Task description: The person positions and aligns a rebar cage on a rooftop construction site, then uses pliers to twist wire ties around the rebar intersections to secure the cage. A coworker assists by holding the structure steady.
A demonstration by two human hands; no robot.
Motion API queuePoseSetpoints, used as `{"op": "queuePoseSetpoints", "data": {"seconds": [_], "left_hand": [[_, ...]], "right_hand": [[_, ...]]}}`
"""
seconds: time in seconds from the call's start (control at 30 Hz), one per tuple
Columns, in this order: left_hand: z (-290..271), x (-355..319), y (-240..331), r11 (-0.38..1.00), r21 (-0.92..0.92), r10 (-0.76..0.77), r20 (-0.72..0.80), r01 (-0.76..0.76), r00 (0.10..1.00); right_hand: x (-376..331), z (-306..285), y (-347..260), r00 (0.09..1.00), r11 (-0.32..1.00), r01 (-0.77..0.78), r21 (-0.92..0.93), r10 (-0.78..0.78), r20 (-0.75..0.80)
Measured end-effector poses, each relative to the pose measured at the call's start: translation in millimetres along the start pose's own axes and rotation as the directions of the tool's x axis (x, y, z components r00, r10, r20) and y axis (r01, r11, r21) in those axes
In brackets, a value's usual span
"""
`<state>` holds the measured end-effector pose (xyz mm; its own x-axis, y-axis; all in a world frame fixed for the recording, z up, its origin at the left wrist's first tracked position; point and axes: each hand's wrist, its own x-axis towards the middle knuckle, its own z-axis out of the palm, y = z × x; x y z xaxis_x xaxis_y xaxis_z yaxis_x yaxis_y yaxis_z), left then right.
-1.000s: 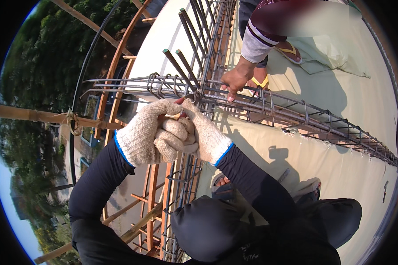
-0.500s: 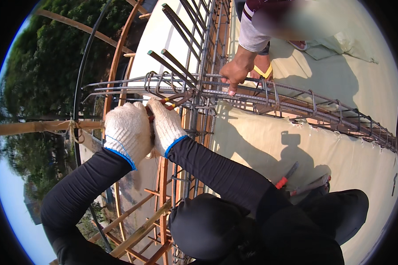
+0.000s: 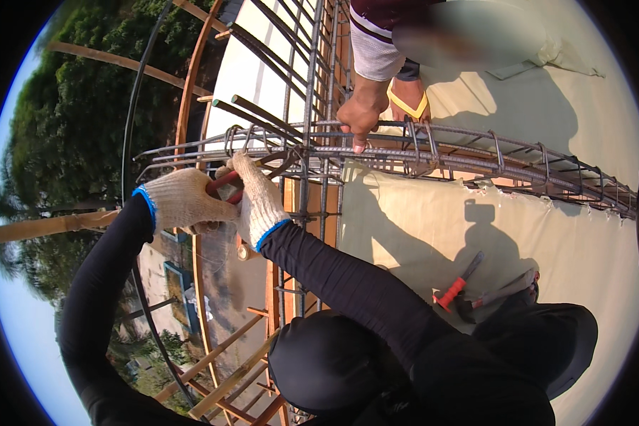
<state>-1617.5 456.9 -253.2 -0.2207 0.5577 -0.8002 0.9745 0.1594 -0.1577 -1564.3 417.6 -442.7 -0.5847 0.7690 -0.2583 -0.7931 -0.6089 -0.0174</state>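
Both my hands wear white knit gloves with blue cuffs and are closed on red-handled pincers [image 3: 224,182]. My left hand [image 3: 183,201] grips the handle ends from the left. My right hand [image 3: 258,199] wraps the handles nearer the jaws. The dark jaws reach right to a crossing of steel rebar [image 3: 307,150], where a horizontal cage meets upright bars; whatever they bite there is too small to make out. Just right of the crossing, a co-worker's bare hand [image 3: 362,113] rests on the horizontal rebar cage [image 3: 468,157], one finger pointing down.
A red-handled tool with a metal blade [image 3: 453,290] lies on the pale sheeting [image 3: 405,227] by my knee. Cut rebar ends [image 3: 245,106] jut out beyond my hands. On the left, wooden scaffold poles [image 3: 57,226] stand over a drop, with trees beyond. The co-worker's sandalled foot [image 3: 408,99] stands behind the cage.
My left hand has swung left and turned on the pincers, showing more of the red handles. My right hand stays near the crossing. The view has shifted slightly; the co-worker's hand remains on the cage.
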Motion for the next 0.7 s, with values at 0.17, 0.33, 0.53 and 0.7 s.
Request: {"op": "queuePoseSetpoints", "data": {"seconds": [0.17,0.33,0.53,0.7], "left_hand": [[88.0,23.7,-45.8,0.946,0.080,0.293,-0.623,-0.314,0.725],[56.8,11.5,-16.1,0.991,0.023,0.132,-0.053,-0.131,0.990],[48.3,12.7,-51.9,0.481,-0.825,0.117,0.395,0.296,0.911],[74.5,-7.3,6.0,0.910,0.412,0.210,-0.537,0.037,0.817]], "right_hand": [[7.9,10.0,11.6,0.970,0.998,-0.045,-0.050,0.031,-0.242],[-13.7,-8.5,-6.3,0.981,0.984,-0.136,0.112,0.149,-0.121],[-0.6,-26.9,10.7,0.995,0.995,-0.099,0.022,0.098,0.034],[1.8,-12.1,11.4,0.991,1.000,-0.020,-0.014,0.018,-0.136]]}}
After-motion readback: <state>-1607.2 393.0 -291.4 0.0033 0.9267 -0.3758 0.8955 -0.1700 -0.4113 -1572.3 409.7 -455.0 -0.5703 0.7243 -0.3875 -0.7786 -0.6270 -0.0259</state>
